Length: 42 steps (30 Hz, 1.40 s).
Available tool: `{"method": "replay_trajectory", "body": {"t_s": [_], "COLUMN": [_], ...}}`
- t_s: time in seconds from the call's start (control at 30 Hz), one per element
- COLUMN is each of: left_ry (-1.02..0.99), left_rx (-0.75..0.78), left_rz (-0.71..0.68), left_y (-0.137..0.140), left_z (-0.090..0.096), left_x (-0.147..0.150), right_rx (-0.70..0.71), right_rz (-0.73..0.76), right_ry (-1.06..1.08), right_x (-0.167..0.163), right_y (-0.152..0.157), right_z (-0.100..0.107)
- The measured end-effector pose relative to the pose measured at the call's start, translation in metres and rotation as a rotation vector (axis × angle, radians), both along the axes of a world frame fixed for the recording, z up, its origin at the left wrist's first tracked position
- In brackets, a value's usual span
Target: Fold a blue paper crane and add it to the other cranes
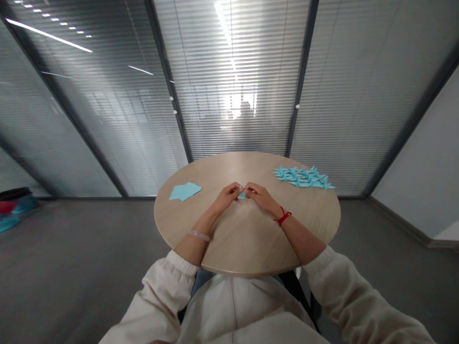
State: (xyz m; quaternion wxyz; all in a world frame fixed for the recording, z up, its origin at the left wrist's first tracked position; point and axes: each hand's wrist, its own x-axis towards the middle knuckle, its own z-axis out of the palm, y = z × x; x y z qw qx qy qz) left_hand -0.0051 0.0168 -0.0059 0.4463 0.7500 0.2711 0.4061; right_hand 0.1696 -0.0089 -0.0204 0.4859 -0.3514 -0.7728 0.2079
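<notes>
Over the middle of the round table, a small piece of light blue folded paper (242, 195) is pinched between my two hands. My left hand (228, 195) has its fingers closed on the paper's left side. On its right side, the fingers of my right hand (258, 195) are closed too. Most of the paper is hidden by the fingers, so its exact shape cannot be made out. To the left lie flat light blue paper sheets (185, 191), overlapping at angles. Several folded blue paper cranes (303, 177) sit close together at the far right.
The round wooden table (247, 243) has its near edge just in front of my body. Behind it stands a glass wall with blinds (236, 129). On the floor at far left are a dark-rimmed bin-like object (21, 198) and something red and blue (7, 215).
</notes>
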Motion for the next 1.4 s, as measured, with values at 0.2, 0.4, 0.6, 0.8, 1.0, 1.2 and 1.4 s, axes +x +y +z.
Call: {"method": "replay_trajectory", "body": {"t_s": [0.2,0.4,0.6,0.8,1.0,1.2,1.4], "left_ry": [0.025,0.032,0.025,-0.004,0.016,-0.032,0.044], "left_rx": [-0.005,-0.026,-0.035,-0.014,0.027,0.022,0.117], "left_rz": [-0.048,-0.055,-0.074,-0.027,0.003,0.047,0.082], "left_y": [-0.007,-0.007,-0.010,-0.014,-0.011,-0.005,0.003], "left_z": [0.007,0.004,0.006,0.009,0.008,0.004,-0.002], "left_x": [-0.002,-0.002,-0.002,0.000,0.000,-0.001,0.000], "right_rx": [-0.059,-0.048,-0.029,-0.017,-0.037,-0.019,0.044], "right_rz": [0.025,0.002,0.008,0.011,0.020,-0.041,-0.140], "right_ry": [0.036,0.022,0.011,0.026,0.076,0.105,0.067], "right_x": [0.002,0.005,0.006,0.002,0.002,0.002,0.003], "right_y": [-0.002,0.001,0.000,-0.002,0.000,-0.002,0.000], "right_z": [0.003,0.004,0.005,0.006,0.003,0.004,0.003]}}
